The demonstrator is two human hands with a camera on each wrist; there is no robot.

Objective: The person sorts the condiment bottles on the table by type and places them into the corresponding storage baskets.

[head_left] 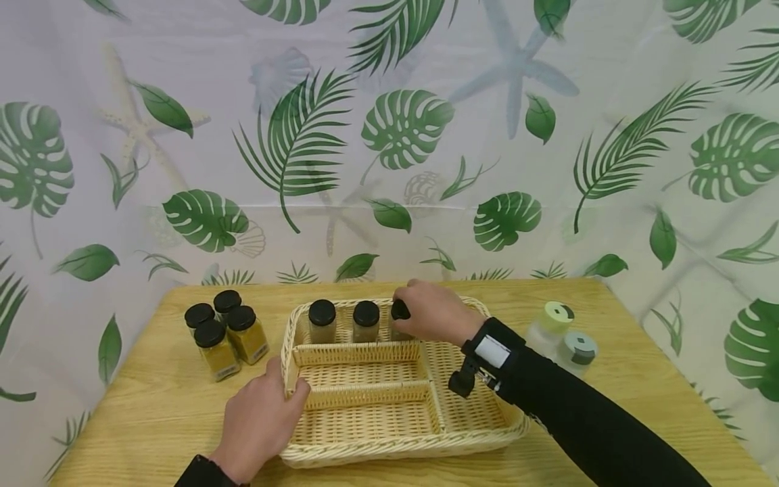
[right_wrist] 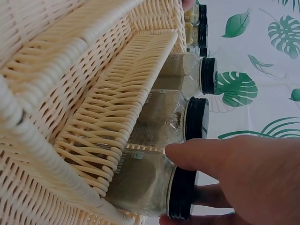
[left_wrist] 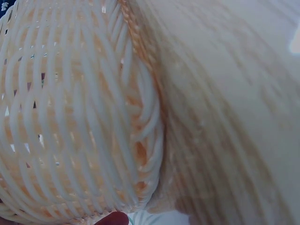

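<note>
A wicker basket point(head_left: 365, 450) with several compartments lies on the wooden table. Three black-lidded jars stand in its back compartment: a left jar point(head_left: 322, 323), a middle jar point(head_left: 366, 323) and a right jar point(right_wrist: 136, 180). My right hand point(head_left: 435, 312) pinches the right jar by its lid; in the right wrist view the thumb and fingers are around that black lid point(right_wrist: 182, 192). My left hand point(head_left: 258, 419) grips the basket's left rim, thumb over the inside. The left wrist view shows mostly the basket's woven side point(left_wrist: 70, 117), with a fingertip at the bottom.
Several black-lidded jars with yellow contents point(head_left: 219, 355) are grouped on the table point(head_left: 152, 406) left of the basket. To the right, beside my right sleeve, stand two clear containers, one with a yellow-green lid point(head_left: 556, 316), one with a grey lid point(head_left: 579, 348). A leaf-patterned cloth point(head_left: 389, 169) hangs behind.
</note>
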